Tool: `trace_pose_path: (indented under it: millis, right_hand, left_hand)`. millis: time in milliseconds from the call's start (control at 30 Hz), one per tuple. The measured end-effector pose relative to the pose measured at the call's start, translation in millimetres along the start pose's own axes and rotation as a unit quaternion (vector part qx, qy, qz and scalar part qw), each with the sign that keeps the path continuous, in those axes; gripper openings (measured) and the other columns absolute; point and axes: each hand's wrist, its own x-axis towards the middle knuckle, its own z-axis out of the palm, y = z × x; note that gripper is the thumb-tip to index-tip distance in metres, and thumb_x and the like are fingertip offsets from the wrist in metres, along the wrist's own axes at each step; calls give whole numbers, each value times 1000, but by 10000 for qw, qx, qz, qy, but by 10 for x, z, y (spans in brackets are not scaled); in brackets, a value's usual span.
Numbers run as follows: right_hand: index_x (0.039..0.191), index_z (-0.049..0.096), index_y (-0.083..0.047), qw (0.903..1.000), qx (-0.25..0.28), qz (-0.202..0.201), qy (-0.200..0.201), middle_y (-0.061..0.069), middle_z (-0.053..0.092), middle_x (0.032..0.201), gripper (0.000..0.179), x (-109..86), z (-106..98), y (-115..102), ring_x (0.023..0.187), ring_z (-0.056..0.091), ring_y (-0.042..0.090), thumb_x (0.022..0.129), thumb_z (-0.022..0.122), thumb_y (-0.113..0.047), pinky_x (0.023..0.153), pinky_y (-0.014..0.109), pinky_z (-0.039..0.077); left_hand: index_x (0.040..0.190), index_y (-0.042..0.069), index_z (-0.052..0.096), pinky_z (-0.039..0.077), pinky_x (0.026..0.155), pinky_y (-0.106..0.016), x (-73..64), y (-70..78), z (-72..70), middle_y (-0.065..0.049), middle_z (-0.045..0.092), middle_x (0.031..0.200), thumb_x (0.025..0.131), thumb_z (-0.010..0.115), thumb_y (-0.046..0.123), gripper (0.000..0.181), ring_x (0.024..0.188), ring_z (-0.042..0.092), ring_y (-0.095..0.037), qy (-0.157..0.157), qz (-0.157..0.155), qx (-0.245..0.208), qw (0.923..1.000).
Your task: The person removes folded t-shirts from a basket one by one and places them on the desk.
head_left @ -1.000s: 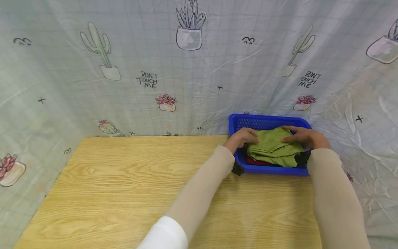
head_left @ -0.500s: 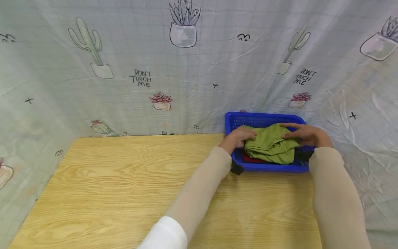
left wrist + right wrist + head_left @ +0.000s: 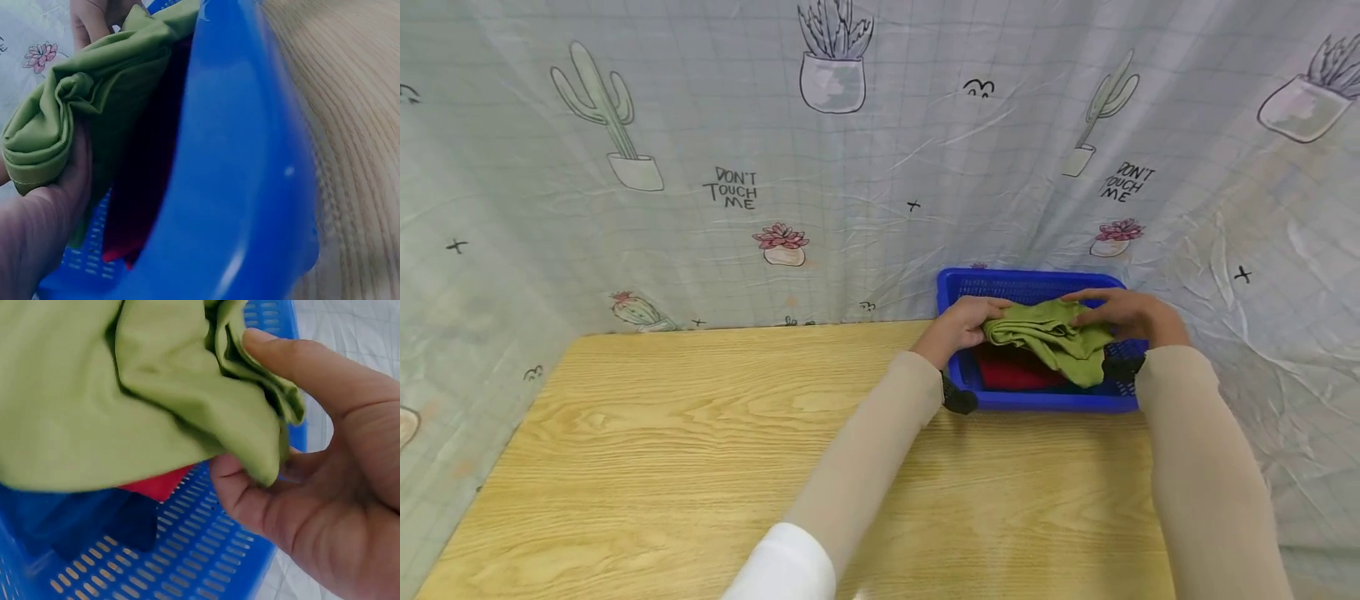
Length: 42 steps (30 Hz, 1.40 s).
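A folded green cloth (image 3: 1060, 333) is held between both hands inside a blue plastic basket (image 3: 1045, 402). My left hand (image 3: 958, 325) grips its left end; in the left wrist view the thumb and fingers wrap round the rolled fold of the green cloth (image 3: 44, 137). At the opposite end my right hand (image 3: 1135, 314) pinches it, and the right wrist view has the thumb over the green cloth (image 3: 162, 381) and curled fingers under its edge. Beneath lies a red cloth (image 3: 1011, 371). Dark blue fabric (image 3: 106, 519) shows beside the red cloth (image 3: 159, 484) in the right wrist view.
The basket stands at the back right of a wooden table (image 3: 700, 433), close against a patterned curtain (image 3: 880, 150). Black wrist devices (image 3: 958, 397) sit under the sleeves, next to the basket's front rim.
The left end of the green cloth has been lifted and now shows bunched folds, exposing more of the red cloth below. The head view has shifted slightly to the right.
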Motion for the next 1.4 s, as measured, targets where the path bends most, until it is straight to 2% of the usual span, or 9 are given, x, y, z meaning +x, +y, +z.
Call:
trace_pose_path:
  millis: [333,500,733,833,933,1067,1167,1267,1400]
  right_hand:
    - [165,4,-14,9989,257,-206,-330,31,-7,165,82,147,122,-136,149,5,55,105,59,-24,112,68,30]
    - [165,0,-20,9978,375,-390,-375,27,-9,167,80,257,186,-185,151,6,52,107,55,-29,113,68,29]
    - [162,-11,-40,9739,1965,-992,-547,16,-4,169,72,403,319,-263,146,24,46,110,39,-44,95,60,50]
    - [160,-11,-47,9532,2555,-1439,-740,13,-10,170,66,467,383,-289,143,30,38,111,33,-45,92,60,51]
    - [158,-9,-54,9111,3450,-1964,-1104,9,-11,169,60,520,436,-295,132,45,31,112,26,-38,88,61,52]
    - [160,2,-52,8388,4501,-2787,-1268,6,17,160,65,530,441,-303,115,62,28,112,26,-15,82,53,58]
    - [163,14,-39,8141,4691,-3270,-1015,3,39,146,68,483,379,-312,108,68,28,110,30,0,76,45,62]
    - [162,25,-25,8313,4353,-3386,-697,4,49,137,61,410,301,-337,105,70,26,109,33,4,74,40,62]
    - [155,42,-19,8802,3609,-3079,-163,6,59,124,52,301,252,-397,94,72,21,107,42,2,68,32,62]
  left_hand:
    - [149,5,52,45,107,-55,-25,97,-86,-14,53,148,98,49,-11,53,133,52,-36,-46,304,-656,9974]
    - [145,6,57,57,86,-39,-36,127,-104,-8,58,144,97,54,-7,50,128,57,-31,-89,738,-847,9936]
    - [149,4,51,55,72,-25,-95,204,-187,-14,53,146,93,40,-8,59,105,61,-22,-673,1568,-1462,9744]
    - [151,3,49,55,67,-24,-106,239,-206,-12,54,141,93,38,-9,59,97,62,-19,-713,1861,-1620,9665]
    - [151,2,47,54,64,-23,-128,280,-212,-10,57,133,94,37,-9,59,93,63,-18,-724,2017,-1701,9619]
    - [151,1,48,56,67,-24,-183,356,-224,-9,59,132,94,37,-10,59,98,64,-19,-730,2157,-1660,9595]
    - [147,1,52,57,74,-25,-230,417,-267,-5,59,142,93,43,-12,57,108,63,-21,-637,2210,-1252,9651]
    - [142,2,59,58,77,-26,-274,461,-351,0,57,147,91,50,-13,54,117,63,-23,-403,2129,-507,9749]
    - [136,8,66,59,77,-29,-330,496,-466,1,57,146,91,57,-14,51,117,65,-26,-187,1857,352,9818]
